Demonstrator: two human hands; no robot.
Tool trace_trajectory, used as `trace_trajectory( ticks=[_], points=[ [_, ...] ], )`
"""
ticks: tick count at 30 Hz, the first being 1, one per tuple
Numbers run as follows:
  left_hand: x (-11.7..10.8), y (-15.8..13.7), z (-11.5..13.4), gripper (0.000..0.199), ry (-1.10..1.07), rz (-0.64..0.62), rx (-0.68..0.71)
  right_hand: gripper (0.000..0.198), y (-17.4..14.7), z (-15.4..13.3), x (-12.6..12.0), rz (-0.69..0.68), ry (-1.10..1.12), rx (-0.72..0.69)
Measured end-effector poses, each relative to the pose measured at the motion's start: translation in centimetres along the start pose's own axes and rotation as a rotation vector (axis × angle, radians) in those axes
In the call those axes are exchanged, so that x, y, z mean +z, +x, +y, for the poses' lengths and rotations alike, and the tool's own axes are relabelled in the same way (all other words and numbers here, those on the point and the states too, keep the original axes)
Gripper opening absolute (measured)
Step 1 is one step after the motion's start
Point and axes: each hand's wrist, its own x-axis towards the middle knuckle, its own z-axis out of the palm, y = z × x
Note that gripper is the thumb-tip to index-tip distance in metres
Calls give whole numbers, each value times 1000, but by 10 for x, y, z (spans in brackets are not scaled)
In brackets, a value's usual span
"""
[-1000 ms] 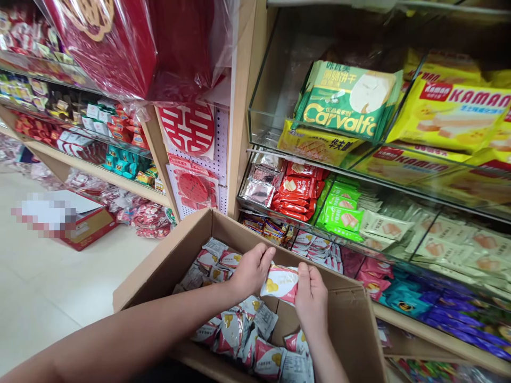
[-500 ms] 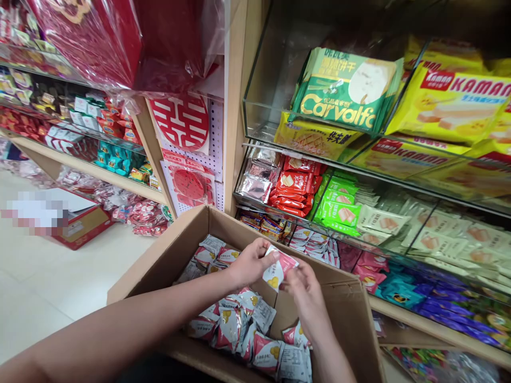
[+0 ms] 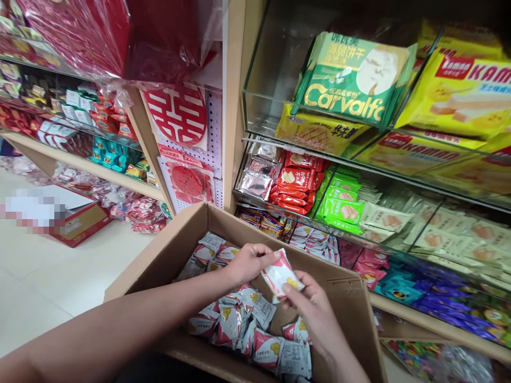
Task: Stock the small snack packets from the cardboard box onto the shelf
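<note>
Above the open cardboard box [image 3: 159, 250], a small pink-and-white snack packet [image 3: 282, 274] is held between both hands. My left hand [image 3: 251, 261] pinches its upper left end with thumb and fingers. At its lower right end, my right hand [image 3: 305, 295] grips it, the thumb lying across the printed face. Whether one or several packets are in the hands, I cannot tell. Loose packets of the same kind [image 3: 231, 325] lie in the box below, some partly hidden by my left forearm.
Glass-fronted shelves on the right hold green Carvalfo packs [image 3: 351, 80], yellow Kaman packs [image 3: 459, 96] and red packets [image 3: 297, 181]. Similar pink-and-white packets fill a low compartment [image 3: 313, 242] just behind the box. A red box [image 3: 80, 221] and bagged goods [image 3: 146, 213] stand on the floor at left.
The packet has turned in my hands and now shows a whiter face. My right thumb has moved onto its front. The view has shifted slightly.
</note>
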Motion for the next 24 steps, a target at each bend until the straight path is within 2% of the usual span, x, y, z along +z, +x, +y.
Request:
trace_trajectory(
  ticks=[4, 5, 7, 9, 14, 17, 21, 24],
  points=[
    [-17, 5, 13, 29, 678, 78, 471, 51, 17, -23, -61, 379, -27, -36],
    [-22, 7, 15, 29, 862, 90, 550, 52, 24, -29, -78, 427, -91, -22],
    [-29, 11, 15, 38, 1162, 121, 581, 50, 39, -40, -110, 477, -266, 12],
    [-31, 14, 11, 48, 1356, 152, 537, 43, 54, -47, -132, 494, -425, 28],
    [-29, 15, 2, 60, 1521, 129, 521, 26, 92, -42, -153, 403, -538, 67],
    [-29, 14, 0, 66, 1552, 124, 515, 23, 116, -31, -157, 440, -615, 45],
    [-30, 15, -3, 77, 1566, 98, 497, 21, 148, -16, -161, 512, -753, -68],
    [-30, 16, -5, 80, 1569, 72, 476, 25, 168, -6, -163, 601, -853, -209]
  ],
)
